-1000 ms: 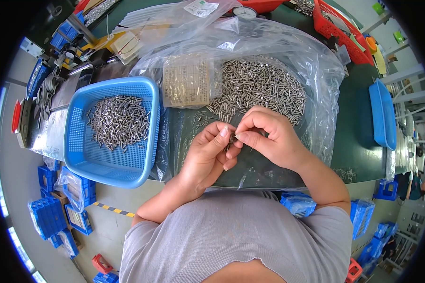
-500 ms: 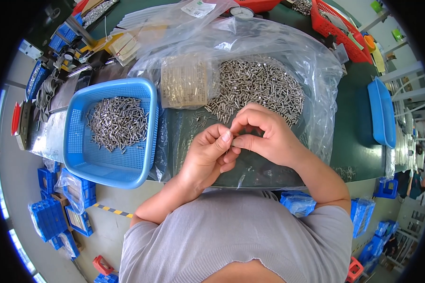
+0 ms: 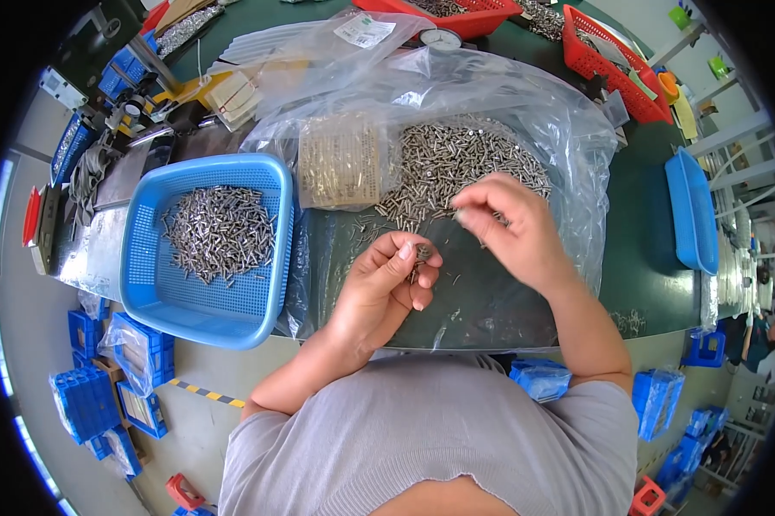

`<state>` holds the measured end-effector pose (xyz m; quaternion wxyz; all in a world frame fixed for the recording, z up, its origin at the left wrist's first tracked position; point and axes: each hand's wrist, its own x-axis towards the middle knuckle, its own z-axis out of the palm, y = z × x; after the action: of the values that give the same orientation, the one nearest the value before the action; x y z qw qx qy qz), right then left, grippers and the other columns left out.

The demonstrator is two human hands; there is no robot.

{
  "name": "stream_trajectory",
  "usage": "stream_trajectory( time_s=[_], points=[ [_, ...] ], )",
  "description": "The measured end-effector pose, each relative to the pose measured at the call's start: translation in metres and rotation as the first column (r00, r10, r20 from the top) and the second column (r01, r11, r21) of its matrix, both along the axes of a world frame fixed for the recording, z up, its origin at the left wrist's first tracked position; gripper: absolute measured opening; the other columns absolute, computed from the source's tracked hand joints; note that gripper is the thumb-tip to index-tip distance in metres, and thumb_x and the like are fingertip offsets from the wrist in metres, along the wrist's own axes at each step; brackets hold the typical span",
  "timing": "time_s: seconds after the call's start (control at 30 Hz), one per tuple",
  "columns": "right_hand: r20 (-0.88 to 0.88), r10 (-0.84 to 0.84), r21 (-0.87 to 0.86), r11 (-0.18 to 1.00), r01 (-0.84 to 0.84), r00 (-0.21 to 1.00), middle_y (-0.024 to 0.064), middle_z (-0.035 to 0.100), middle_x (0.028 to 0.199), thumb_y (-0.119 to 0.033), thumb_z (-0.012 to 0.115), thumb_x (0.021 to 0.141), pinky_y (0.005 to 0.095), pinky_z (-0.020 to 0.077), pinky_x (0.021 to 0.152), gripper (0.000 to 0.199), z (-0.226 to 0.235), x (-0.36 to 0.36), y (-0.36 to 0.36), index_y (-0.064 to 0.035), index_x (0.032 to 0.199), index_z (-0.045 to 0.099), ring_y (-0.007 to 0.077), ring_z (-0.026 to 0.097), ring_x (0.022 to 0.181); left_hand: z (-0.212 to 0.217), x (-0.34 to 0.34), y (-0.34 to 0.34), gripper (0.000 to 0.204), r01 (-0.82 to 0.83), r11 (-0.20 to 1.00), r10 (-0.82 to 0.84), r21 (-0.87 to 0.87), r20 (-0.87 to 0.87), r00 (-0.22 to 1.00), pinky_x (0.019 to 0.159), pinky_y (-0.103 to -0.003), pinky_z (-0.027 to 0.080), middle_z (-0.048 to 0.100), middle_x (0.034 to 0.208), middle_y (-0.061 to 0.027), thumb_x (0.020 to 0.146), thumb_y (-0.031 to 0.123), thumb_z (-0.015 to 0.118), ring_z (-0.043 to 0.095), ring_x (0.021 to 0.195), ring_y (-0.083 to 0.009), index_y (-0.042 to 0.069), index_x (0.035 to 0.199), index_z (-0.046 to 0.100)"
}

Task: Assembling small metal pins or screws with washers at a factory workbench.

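Observation:
My left hand [image 3: 379, 279] is curled over the table's near part, holding a few small metal pins [image 3: 421, 253] between thumb and fingers. To its right and a little farther away, my right hand [image 3: 521, 232] hovers at the near edge of a large pile of metal pins [image 3: 456, 163]. Its thumb and forefinger are nearly together; anything in their tips is too small to make out. The pile lies on a clear plastic bag [image 3: 577, 163]. At the left stands a blue basket [image 3: 280, 249] with more metal pins [image 3: 220, 232] in it.
A clear-wrapped block [image 3: 340, 163] lies left of the pile. A round dial gauge [image 3: 440, 39] and red baskets [image 3: 577, 52] are at the back. A blue tray [image 3: 691, 211] sits at the right edge of the green table [image 3: 645, 284].
My hands, together before, are now apart. The right hand has moved right and away from me, toward the pile; the left stays nearly in place, its metal pins now in sight.

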<state>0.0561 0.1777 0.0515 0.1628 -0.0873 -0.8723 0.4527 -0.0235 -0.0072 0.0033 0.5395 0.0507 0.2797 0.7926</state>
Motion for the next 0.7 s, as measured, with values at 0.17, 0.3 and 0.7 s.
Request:
stream_trajectory(
  time_s=[0.17, 0.3, 0.7],
  points=[
    [-0.002, 0.016, 0.434, 0.901, -0.014, 1.0, 0.0052, 0.058, 0.08, -0.009, 0.07, 0.072, 0.0366, 0.0466, 0.067, 0.013, -0.018, -0.001, 0.015, -0.0078, 0.083, 0.062, 0.0256, 0.057, 0.077, 0.002, 0.0, 0.003, 0.018, 0.003, 1.0, -0.003, 0.005, -0.023, 1.0, 0.06, -0.023, 0.043, 0.058, 0.097, -0.0091, 0.094, 0.02, 0.054, 0.052, 0.078, -0.0132, 0.004, 0.103, 0.054],
    [0.05, 0.058, 0.526, 0.847, -0.075, 0.997, 0.0051, 0.057, 0.081, -0.009, 0.071, 0.068, 0.0381, 0.0447, 0.072, 0.016, -0.019, -0.006, 0.013, -0.0089, 0.079, 0.06, 0.0259, 0.056, 0.082, 0.002, 0.0, 0.002, 0.018, 0.007, 1.0, -0.007, 0.009, -0.016, 1.0, 0.061, -0.024, 0.043, 0.058, 0.097, -0.0095, 0.093, 0.019, 0.055, 0.052, 0.079, -0.0136, 0.004, 0.103, 0.054],
    [0.052, 0.11, 0.492, 0.862, -0.121, 0.993, 0.0038, 0.057, 0.08, -0.013, 0.072, 0.067, 0.0376, 0.0442, 0.075, 0.015, -0.016, -0.005, 0.01, -0.0101, 0.079, 0.063, 0.0241, 0.056, 0.083, 0.0, -0.002, 0.001, 0.016, 0.019, 0.999, -0.02, 0.031, 0.009, 1.0, 0.062, -0.026, 0.048, 0.059, 0.096, -0.0099, 0.095, 0.016, 0.051, 0.055, 0.079, -0.0135, 0.003, 0.103, 0.054]
  ],
)
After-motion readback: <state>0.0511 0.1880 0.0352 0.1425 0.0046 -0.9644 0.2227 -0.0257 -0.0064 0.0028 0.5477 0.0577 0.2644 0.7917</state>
